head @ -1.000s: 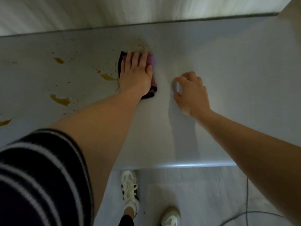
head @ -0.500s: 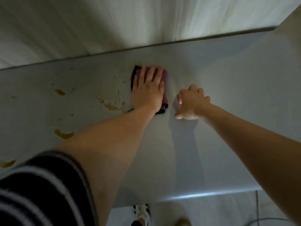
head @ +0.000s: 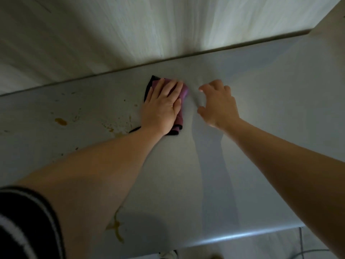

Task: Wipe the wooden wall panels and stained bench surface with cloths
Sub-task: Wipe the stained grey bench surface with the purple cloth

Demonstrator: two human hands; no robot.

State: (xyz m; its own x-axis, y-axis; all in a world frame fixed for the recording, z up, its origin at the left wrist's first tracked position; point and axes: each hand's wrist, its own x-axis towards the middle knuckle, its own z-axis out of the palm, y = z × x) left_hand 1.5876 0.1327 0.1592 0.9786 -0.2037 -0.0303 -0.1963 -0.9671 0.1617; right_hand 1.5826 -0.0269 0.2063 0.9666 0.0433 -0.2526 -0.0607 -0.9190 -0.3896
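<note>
A folded purple cloth [head: 183,93] with dark edges lies on the grey bench surface [head: 270,128], close to its back edge. My left hand [head: 161,106] presses flat on the cloth with straight fingers and covers most of it. My right hand [head: 219,103] hovers just right of the cloth with fingers loosely curled, holding nothing. Brown stains [head: 60,121] and small splatter marks [head: 112,128] dot the bench left of the cloth. Another brown smear [head: 115,228] sits near the front edge. The pale wooden wall panels [head: 149,34] rise behind the bench.
The bench's front edge [head: 242,237] runs along the bottom, with pale floor below it. A shoe tip [head: 168,254] shows under the edge. A thin cable [head: 306,251] lies on the floor at the bottom right. A side panel [head: 332,17] closes the bench's right end.
My left hand has pushed the cloth rightward and toward the wall, off the stained patch. My right hand has lifted and spread its fingers. The view has tilted up toward the wall.
</note>
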